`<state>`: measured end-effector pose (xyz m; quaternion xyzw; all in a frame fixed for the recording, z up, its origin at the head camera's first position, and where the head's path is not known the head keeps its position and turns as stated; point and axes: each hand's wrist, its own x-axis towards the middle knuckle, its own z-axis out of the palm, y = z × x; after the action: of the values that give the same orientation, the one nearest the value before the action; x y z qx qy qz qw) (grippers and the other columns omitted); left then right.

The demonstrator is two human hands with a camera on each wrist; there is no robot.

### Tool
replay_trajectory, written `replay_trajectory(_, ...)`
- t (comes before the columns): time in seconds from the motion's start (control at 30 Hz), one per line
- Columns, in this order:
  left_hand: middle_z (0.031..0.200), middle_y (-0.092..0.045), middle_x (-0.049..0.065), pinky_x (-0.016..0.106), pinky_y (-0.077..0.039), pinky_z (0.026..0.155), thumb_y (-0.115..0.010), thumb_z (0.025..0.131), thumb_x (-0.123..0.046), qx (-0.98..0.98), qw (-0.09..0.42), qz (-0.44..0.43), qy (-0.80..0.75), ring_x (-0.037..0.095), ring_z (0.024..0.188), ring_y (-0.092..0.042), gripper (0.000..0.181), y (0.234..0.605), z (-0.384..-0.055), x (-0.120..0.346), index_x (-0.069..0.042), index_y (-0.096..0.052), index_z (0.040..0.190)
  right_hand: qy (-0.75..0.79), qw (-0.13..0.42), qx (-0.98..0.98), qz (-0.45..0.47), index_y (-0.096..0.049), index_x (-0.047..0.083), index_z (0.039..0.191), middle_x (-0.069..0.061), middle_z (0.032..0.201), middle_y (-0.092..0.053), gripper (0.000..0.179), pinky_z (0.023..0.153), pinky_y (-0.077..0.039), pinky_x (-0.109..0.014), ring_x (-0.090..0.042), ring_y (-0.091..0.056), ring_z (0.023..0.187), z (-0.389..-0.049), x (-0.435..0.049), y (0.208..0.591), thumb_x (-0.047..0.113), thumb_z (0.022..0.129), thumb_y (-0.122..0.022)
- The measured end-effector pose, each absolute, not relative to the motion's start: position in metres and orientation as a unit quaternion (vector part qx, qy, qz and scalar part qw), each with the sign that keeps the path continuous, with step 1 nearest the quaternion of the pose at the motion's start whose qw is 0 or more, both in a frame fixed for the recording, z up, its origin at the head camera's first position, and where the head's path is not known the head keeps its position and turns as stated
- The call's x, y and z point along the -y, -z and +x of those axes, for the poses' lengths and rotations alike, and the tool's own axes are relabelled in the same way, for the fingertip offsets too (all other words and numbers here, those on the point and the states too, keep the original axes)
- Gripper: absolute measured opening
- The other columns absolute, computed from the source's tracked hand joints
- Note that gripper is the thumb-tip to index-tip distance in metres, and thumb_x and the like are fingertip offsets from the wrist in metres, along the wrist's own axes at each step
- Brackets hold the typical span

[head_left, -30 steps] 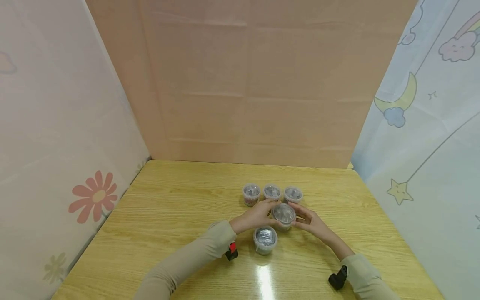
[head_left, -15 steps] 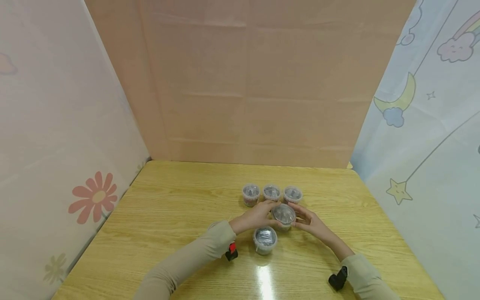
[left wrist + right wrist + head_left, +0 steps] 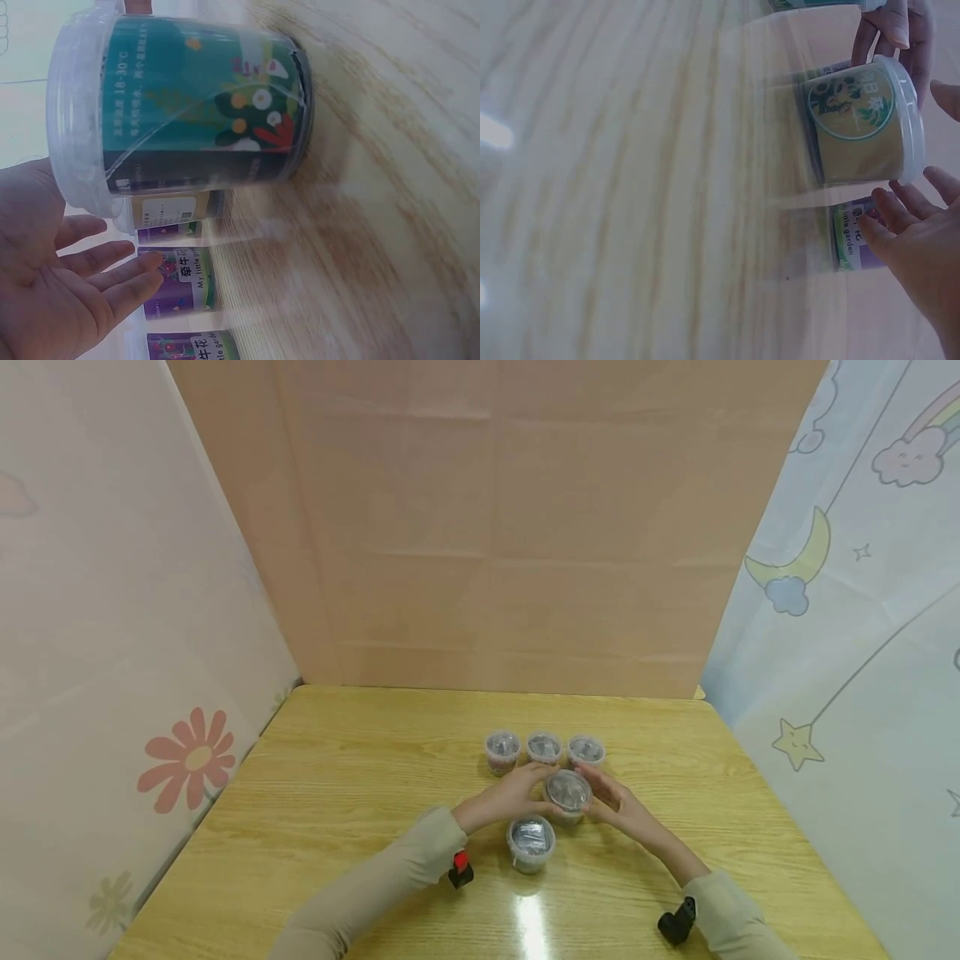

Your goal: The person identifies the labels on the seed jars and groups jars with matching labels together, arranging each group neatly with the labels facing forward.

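Observation:
A tan lidded plastic tub (image 3: 567, 792) with a round green plant print (image 3: 853, 103) stands on the table between my two hands. My left hand (image 3: 508, 797) is at its left side, thumb and fingers spread; in the left wrist view its fingers (image 3: 124, 289) look loosely extended. On the other side, my right hand (image 3: 626, 810) has its thumb and fingers apart beside the lid (image 3: 910, 124). Whether the fingertips touch the tub is hard to tell. A teal-labelled tub (image 3: 202, 97) stands nearer, below my left wrist.
Behind the hands, three smaller lidded tubs (image 3: 543, 747) stand in a row; purple labels (image 3: 176, 281) show in the left wrist view. The wooden table (image 3: 360, 743) meets a tan backdrop (image 3: 487, 568). Patterned cloth (image 3: 862, 652) hangs at the sides.
The right hand's thumb and fingers have spread slightly away from the tan tub. The left hand has shifted a little left. The tubs stay in place.

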<state>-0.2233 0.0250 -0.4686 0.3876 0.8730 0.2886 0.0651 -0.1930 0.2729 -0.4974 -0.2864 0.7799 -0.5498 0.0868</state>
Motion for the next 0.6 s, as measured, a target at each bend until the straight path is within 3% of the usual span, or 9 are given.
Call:
replay_trajectory(0.1, 0.146, -0.037, 0.006, 0.039, -0.038, 0.104, -0.065, 0.083, -0.047, -0.874, 0.068, 0.381, -0.294, 0.020, 0.133, -0.036, 0.076, 0.467, -0.221, -0.023, -0.010, -0.036, 0.143, 0.545, 0.078, -0.784, -0.286, -0.018, 0.004, 0.148, -0.026, 0.148, -0.023, 0.061, 0.103, -0.020, -0.063, -0.047, -0.021, 0.134, -0.192, -0.270, 0.495, 0.004, 0.095, -0.049)
replay_trajectory(0.33, 0.146, -0.037, 0.007, 0.040, -0.038, 0.104, -0.064, 0.084, -0.045, -0.875, 0.061, 0.382, -0.292, 0.023, 0.133, -0.036, 0.074, 0.466, -0.219, -0.018, -0.010, -0.036, 0.143, 0.517, 0.040, -0.803, -0.295, -0.022, 0.006, 0.147, -0.022, 0.149, -0.024, 0.062, 0.104, -0.016, -0.059, -0.043, -0.019, 0.136, -0.190, -0.264, 0.491, 0.004, 0.093, -0.053)
replay_trajectory(0.6, 0.146, -0.036, 0.007, 0.041, -0.039, 0.103, -0.061, 0.086, -0.047, -0.878, 0.061, 0.378, -0.288, 0.025, 0.132, -0.037, 0.073, 0.465, -0.215, -0.012, -0.012, -0.034, 0.144, 0.490, 0.001, -0.812, -0.317, -0.027, 0.005, 0.145, -0.021, 0.148, -0.027, 0.061, 0.101, -0.019, -0.066, -0.035, -0.021, 0.138, -0.184, -0.256, 0.486, 0.003, 0.091, -0.056)
